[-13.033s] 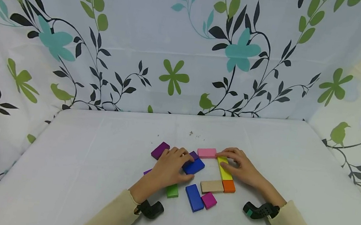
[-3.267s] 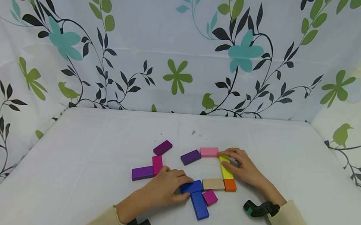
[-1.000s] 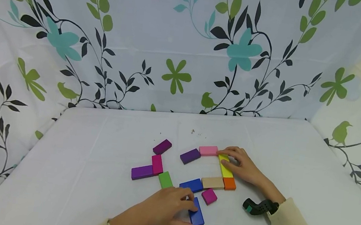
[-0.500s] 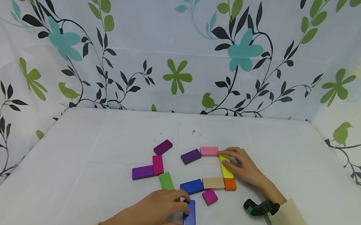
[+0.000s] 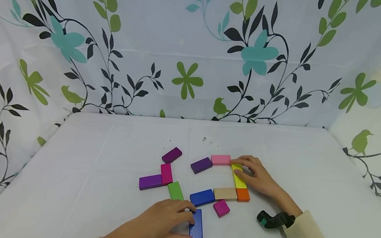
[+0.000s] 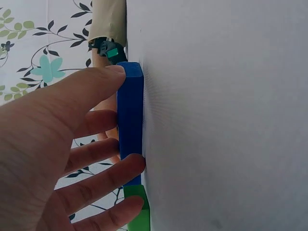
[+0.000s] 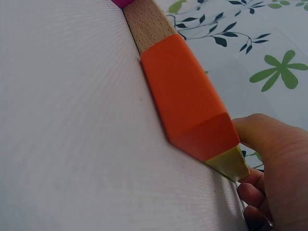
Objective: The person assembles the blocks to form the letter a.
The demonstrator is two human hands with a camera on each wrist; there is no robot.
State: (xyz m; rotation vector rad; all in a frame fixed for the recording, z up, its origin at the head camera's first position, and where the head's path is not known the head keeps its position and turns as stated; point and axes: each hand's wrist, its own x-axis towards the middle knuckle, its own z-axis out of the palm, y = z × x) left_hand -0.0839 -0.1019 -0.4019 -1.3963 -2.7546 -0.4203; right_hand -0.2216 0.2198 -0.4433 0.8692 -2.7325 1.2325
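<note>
With thumb at its near end and fingers at its far end, my left hand holds a flat blue wooden block close on the white table. The left wrist view shows the thumb against one end of this blue block. My right hand has its thumb and fingers on a yellow block, partly covered by them. A pink block meets the yellow one's far end; an orange block touches its near end. Beside the orange lie a tan block and a second blue block.
A small magenta block lies just below the tan one. Left of centre are a green block, a pinkish-red block, a violet block and a plum block. A dark purple block touches the pink one.
My left hand has left the second blue block and drawn the other blue block leftward, away from the magenta one, turning it nearly straight. My right hand stays on the yellow block.
</note>
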